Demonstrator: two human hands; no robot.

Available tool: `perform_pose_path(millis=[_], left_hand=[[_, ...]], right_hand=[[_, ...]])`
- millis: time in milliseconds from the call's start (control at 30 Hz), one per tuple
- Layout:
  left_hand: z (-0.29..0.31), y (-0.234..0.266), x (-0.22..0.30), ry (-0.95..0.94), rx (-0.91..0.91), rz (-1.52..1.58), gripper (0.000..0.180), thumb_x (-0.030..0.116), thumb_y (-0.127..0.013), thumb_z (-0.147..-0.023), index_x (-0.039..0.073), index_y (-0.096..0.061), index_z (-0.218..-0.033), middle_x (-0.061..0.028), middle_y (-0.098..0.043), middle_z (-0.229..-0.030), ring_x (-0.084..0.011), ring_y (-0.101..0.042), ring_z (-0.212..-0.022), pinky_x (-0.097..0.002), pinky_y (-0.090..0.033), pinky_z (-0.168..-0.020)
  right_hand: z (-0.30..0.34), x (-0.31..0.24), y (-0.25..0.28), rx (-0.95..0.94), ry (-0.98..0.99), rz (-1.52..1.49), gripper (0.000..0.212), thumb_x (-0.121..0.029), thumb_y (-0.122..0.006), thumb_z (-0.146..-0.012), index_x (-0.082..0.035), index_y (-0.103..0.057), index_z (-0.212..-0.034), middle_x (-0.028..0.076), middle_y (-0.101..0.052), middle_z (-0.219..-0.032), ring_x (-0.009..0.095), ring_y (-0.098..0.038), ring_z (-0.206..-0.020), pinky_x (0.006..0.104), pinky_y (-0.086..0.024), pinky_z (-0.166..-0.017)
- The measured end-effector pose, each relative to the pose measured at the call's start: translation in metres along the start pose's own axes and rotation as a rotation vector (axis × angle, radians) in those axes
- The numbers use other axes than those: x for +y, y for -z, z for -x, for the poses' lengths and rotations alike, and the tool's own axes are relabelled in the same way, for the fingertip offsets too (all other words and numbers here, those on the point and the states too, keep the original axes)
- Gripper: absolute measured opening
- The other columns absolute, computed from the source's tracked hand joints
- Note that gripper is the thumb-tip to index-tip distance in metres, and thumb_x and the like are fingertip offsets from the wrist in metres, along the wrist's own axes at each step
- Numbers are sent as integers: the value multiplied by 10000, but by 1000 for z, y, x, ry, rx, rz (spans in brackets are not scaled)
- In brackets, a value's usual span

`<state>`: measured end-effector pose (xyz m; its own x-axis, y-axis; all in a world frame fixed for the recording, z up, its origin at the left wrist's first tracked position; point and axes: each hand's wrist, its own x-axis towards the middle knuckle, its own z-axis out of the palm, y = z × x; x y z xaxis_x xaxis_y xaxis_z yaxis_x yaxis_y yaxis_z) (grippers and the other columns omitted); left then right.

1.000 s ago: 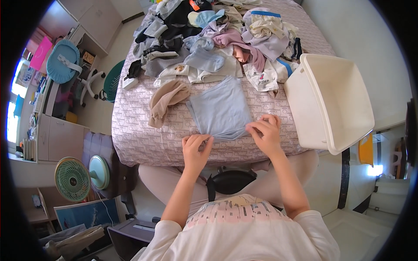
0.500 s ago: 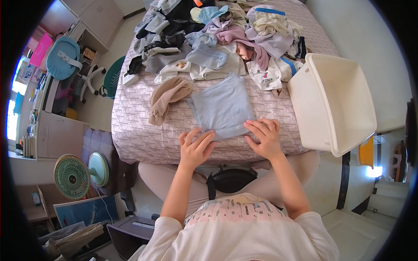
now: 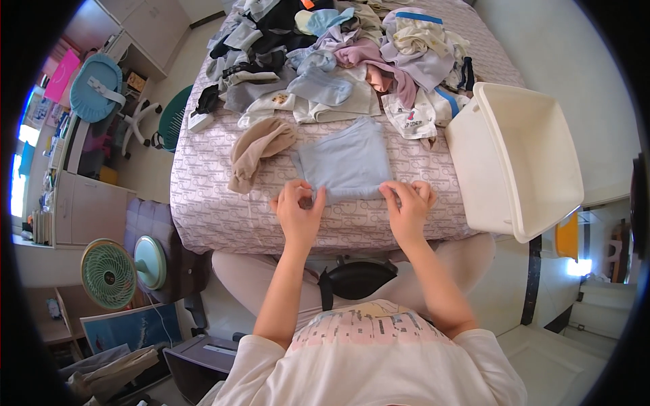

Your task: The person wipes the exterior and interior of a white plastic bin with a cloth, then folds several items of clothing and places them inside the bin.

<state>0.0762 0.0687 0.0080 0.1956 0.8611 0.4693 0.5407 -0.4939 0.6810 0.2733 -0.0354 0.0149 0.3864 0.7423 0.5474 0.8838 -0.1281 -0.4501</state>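
Observation:
A light blue garment (image 3: pixel 349 159), folded into a rough rectangle, lies flat on the bed in front of me. At its near left corner, my left hand (image 3: pixel 300 211) pinches the edge between thumb and fingers. The near right corner is pinched by my right hand (image 3: pixel 408 210). Between the two hands the near edge is turned over in a narrow strip. Just left of the garment rests a crumpled beige knit piece (image 3: pixel 263 150), touched by neither hand.
The bed (image 3: pixel 223 223) has a patterned pinkish sheet. A big heap of mixed clothes (image 3: pixel 325 68) covers its far part. On the right stands a white plastic bin (image 3: pixel 484 162), tilted with its opening facing right. A green fan (image 3: pixel 108 274) is at the lower left.
Both hands have moved slightly away from me, and the garment's near edge has been folded over with them. My left fingers have gone from lying on the cloth to pinching it.

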Motion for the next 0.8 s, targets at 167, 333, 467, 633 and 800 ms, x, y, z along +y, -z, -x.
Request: perform_pose_path(millis=[167,333,467,633,800], left_hand=[[-29,6,11,-160,79,-33,303,175,-847,-756,135,-696,-1016,31,-665,-919,-224,-594,-836,-386,-380,-900],[-10,5,-23,-558,-37,-152,361,138,-819,-778,137,-721,-1125,15,-691,-967,-210,-611,-883,-368,-412,-881],[-10,19,-12,-466,-148,3,309,99,-804,-795,122,-737,-1096,-8,-705,-995,-211,-621,-900,-358,-432,-885],[-18,32,-16,-250,-322,162,280,104,-814,-818,88,-739,-1086,-25,-686,-966,-171,-606,-844,-314,-473,-782],[-26,31,-9,46,-411,267,293,65,-805,-835,58,-729,-1118,-29,-632,-956,-117,-556,-771,-269,-460,-674]], right_hand=[[-10,14,-5,70,-6,-58,166,-208,-768,-858,-157,-759,-1015,-7,-676,-1105,220,-549,-1019,394,-395,-944],[-9,24,-3,-89,261,-133,279,-154,-771,-822,-132,-735,-1098,-17,-687,-1146,224,-565,-1081,406,-431,-973],[-15,24,18,-187,301,-93,332,-152,-768,-815,-116,-712,-1141,-16,-691,-1199,222,-574,-1067,411,-436,-981],[-10,30,15,-162,306,-43,278,-199,-786,-825,-151,-734,-1094,-21,-726,-1057,218,-553,-988,410,-388,-986],[-11,14,15,-187,79,-159,197,-222,-774,-854,-163,-745,-1039,-27,-715,-850,210,-525,-920,420,-349,-977]])
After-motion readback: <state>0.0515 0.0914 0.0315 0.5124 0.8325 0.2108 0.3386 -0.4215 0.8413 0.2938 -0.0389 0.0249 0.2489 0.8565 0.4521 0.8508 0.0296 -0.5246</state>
